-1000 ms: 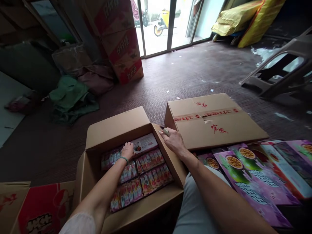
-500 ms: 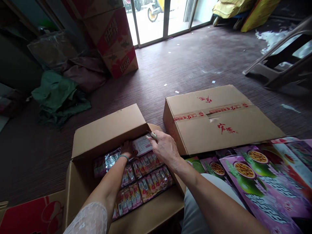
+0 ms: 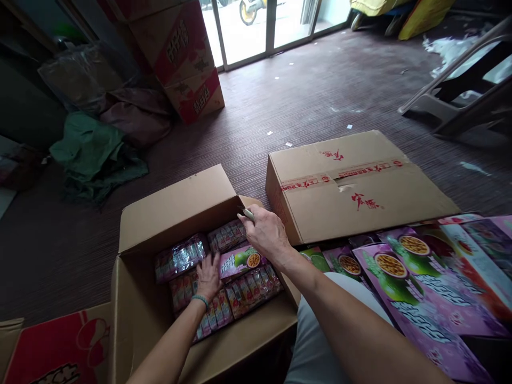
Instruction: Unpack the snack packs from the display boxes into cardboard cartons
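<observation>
An open cardboard box (image 3: 176,208) on the floor holds rows of small pink snack packets (image 3: 244,290). My left hand (image 3: 208,277) lies on the packets inside, fingers spread, touching a purple packet with green fruit printed on it (image 3: 240,260). My right hand (image 3: 266,233) hovers over the box's far right corner, fingers closed round a small pale pen-like tool (image 3: 247,214). A shiny wrapped bundle (image 3: 180,257) lies at the box's far left.
A sealed carton with red tape (image 3: 360,186) sits to the right. Purple flattened gift boxes (image 3: 420,277) lie by my knee. Red cartons (image 3: 180,53) are stacked near the glass door. A green cloth (image 3: 96,154) lies to the left, a plastic chair (image 3: 468,90) far right.
The white packet is now turned or swapped, showing a purple printed face. My left hand drew back toward me onto the packets. My right hand stayed over the far right corner.
</observation>
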`<state>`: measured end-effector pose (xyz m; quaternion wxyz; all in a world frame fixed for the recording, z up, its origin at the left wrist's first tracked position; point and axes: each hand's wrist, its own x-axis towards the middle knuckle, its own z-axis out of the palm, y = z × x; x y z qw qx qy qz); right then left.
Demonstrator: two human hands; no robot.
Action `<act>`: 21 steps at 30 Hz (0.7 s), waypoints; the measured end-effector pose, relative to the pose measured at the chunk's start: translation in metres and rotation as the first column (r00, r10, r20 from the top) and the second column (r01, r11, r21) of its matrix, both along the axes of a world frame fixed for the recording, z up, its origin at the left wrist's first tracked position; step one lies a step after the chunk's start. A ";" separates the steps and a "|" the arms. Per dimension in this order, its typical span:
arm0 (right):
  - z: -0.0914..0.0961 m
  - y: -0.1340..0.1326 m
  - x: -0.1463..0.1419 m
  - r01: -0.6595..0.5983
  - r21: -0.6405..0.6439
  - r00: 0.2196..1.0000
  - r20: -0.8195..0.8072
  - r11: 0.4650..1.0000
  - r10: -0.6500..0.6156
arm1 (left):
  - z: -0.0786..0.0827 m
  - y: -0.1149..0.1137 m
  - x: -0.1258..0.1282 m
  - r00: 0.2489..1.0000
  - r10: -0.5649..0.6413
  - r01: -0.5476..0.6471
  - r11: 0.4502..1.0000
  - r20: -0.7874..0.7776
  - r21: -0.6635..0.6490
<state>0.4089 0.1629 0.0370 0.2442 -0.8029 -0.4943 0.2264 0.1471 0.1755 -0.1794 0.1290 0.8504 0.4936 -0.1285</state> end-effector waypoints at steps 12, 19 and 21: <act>-0.026 -0.001 -0.014 -0.331 0.101 0.943 0.080 0.938 0.324 | 0.092 -0.008 -0.017 0.953 0.180 -0.162 0.982 0.244 -0.095; -0.008 -0.059 -0.075 -0.544 0.198 0.838 0.078 0.816 0.540 | 0.198 -0.103 -0.095 0.818 0.318 -0.355 0.935 0.479 -0.013; 0.003 -0.085 -0.095 -0.636 0.148 0.771 0.125 0.757 0.624 | 0.205 -0.136 -0.112 0.787 0.309 -0.356 0.934 0.534 -0.017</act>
